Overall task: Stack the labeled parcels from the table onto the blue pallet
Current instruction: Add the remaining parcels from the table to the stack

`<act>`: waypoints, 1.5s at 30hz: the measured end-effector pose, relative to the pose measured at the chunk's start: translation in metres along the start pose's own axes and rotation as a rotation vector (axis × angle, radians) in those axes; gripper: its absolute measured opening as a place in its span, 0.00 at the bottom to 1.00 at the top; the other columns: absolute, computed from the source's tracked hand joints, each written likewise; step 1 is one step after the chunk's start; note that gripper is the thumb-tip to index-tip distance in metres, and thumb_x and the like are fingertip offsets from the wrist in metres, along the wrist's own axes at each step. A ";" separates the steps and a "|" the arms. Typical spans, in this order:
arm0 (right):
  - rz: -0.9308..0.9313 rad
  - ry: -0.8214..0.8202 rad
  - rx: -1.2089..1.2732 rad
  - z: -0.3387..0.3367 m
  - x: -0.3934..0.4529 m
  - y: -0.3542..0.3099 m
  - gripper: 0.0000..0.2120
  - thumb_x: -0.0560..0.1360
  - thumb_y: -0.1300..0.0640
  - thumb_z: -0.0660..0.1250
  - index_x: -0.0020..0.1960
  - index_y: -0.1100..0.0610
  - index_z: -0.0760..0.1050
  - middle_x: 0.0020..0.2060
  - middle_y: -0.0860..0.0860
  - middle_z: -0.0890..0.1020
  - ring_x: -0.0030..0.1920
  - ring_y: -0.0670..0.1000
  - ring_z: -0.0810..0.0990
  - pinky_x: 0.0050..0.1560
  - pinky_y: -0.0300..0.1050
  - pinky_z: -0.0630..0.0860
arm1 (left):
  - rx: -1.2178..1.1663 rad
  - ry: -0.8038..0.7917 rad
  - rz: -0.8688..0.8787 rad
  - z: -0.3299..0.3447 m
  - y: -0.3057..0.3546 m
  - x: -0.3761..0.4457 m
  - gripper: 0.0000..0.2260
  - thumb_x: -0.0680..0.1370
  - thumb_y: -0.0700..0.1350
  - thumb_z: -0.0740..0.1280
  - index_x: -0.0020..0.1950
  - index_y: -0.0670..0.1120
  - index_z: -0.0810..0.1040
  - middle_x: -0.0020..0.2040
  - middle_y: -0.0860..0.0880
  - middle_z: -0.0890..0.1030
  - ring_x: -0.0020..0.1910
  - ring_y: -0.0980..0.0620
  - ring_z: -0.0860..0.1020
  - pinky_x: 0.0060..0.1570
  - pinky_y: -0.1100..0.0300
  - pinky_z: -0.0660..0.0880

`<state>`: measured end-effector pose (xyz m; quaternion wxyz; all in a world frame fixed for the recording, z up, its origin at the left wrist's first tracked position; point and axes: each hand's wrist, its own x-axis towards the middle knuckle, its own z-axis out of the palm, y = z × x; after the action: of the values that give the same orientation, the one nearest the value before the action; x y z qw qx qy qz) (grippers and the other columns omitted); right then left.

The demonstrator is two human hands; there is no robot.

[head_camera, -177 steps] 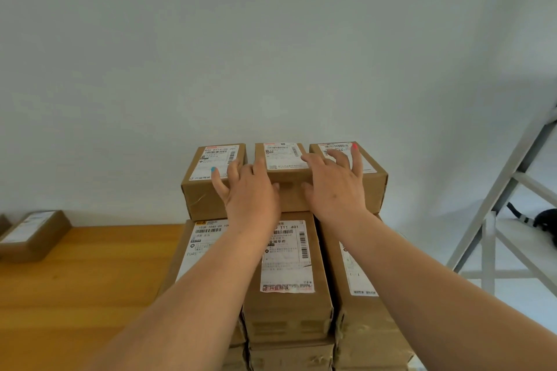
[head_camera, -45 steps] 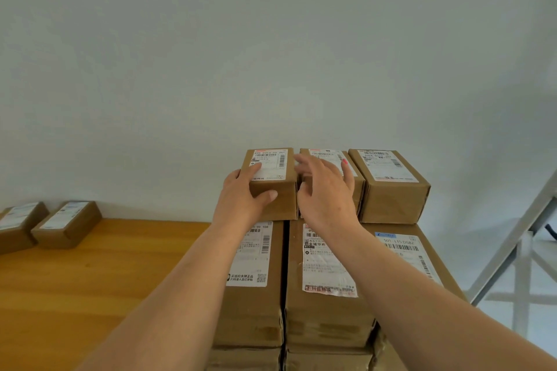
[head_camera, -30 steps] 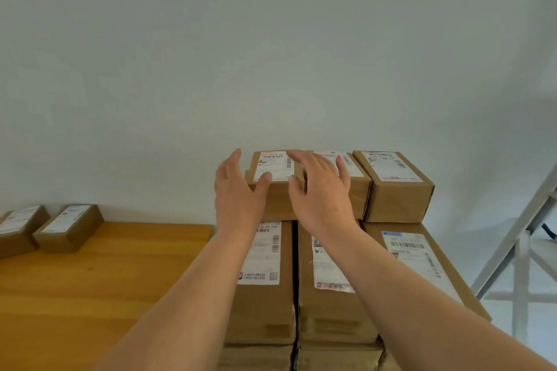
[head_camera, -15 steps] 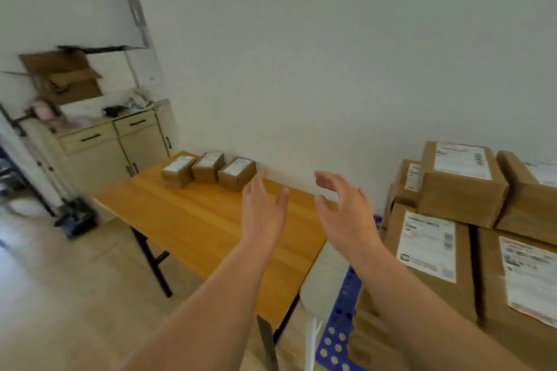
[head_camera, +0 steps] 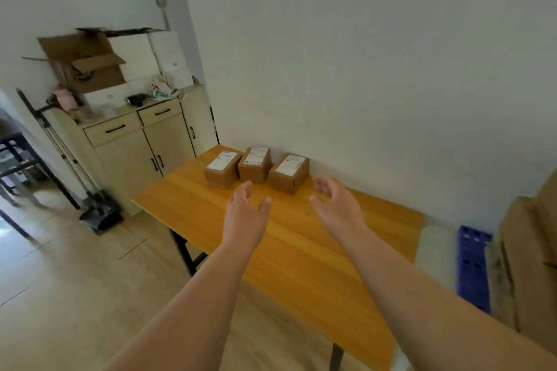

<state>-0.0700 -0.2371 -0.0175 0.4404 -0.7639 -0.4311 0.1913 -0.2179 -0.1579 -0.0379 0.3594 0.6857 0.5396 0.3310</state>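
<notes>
- Head view: left hand (head_camera: 245, 214) out over the orange-brown wooden table (head_camera: 289, 238), fingers loosely spread, holding nothing.
- Right hand (head_camera: 337, 205) likewise out over the table, fingers relaxed and slightly curled, palm turned inward, holding nothing.
- Both hands apart from each other, short of the parcels and touching none of them.
- Three small brown cardboard parcels with white labels on top, in a row at the table's far end, close to the white wall (head_camera: 361, 69): left parcel (head_camera: 223, 170), middle parcel (head_camera: 254, 164), right parcel (head_camera: 289, 172).
- Left and middle parcels touching or nearly so; right parcel just beside the middle one.
- Blue perforated plastic pallet (head_camera: 471, 268) past the table's right end, blurred.
- Stacked brown cardboard boxes (head_camera: 530, 250) on the pallet at the right edge, only partly in view.
- Beige cabinet with black handles (head_camera: 141, 141) beyond the table at left, with an open cardboard box (head_camera: 87, 63) on top.
- Light wood floor (head_camera: 75, 280) below.
</notes>
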 end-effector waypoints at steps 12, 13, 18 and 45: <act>0.237 0.062 -0.007 0.070 0.121 0.009 0.27 0.78 0.53 0.67 0.74 0.50 0.64 0.69 0.48 0.71 0.65 0.48 0.71 0.59 0.40 0.71 | 0.014 -0.300 -0.035 0.021 -0.044 0.153 0.24 0.80 0.51 0.64 0.75 0.52 0.62 0.68 0.53 0.70 0.62 0.54 0.72 0.58 0.54 0.73; 0.253 0.058 -0.011 0.074 0.134 0.013 0.27 0.78 0.52 0.67 0.74 0.50 0.64 0.69 0.47 0.71 0.62 0.47 0.72 0.52 0.35 0.71 | 0.016 -0.316 -0.033 0.027 -0.045 0.165 0.25 0.80 0.50 0.65 0.75 0.52 0.62 0.69 0.53 0.70 0.63 0.53 0.72 0.59 0.54 0.73; 0.336 0.056 0.111 0.105 0.198 0.037 0.27 0.77 0.52 0.68 0.74 0.51 0.63 0.69 0.50 0.71 0.64 0.50 0.72 0.55 0.39 0.69 | 0.081 -0.334 -0.033 0.044 -0.050 0.228 0.25 0.80 0.50 0.65 0.76 0.52 0.61 0.69 0.53 0.70 0.64 0.52 0.72 0.59 0.54 0.73; 0.815 0.159 0.269 0.199 0.334 0.109 0.35 0.74 0.47 0.72 0.75 0.55 0.62 0.68 0.51 0.74 0.63 0.54 0.75 0.62 0.52 0.75 | 0.091 -0.915 -0.118 0.156 -0.112 0.407 0.21 0.80 0.50 0.64 0.73 0.50 0.67 0.66 0.48 0.74 0.54 0.54 0.74 0.54 0.60 0.74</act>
<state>0.0349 0.1142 -0.1872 0.4564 -0.8197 -0.0302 0.3447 -0.0616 0.2369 -0.1873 0.5483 0.7445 0.3776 -0.0506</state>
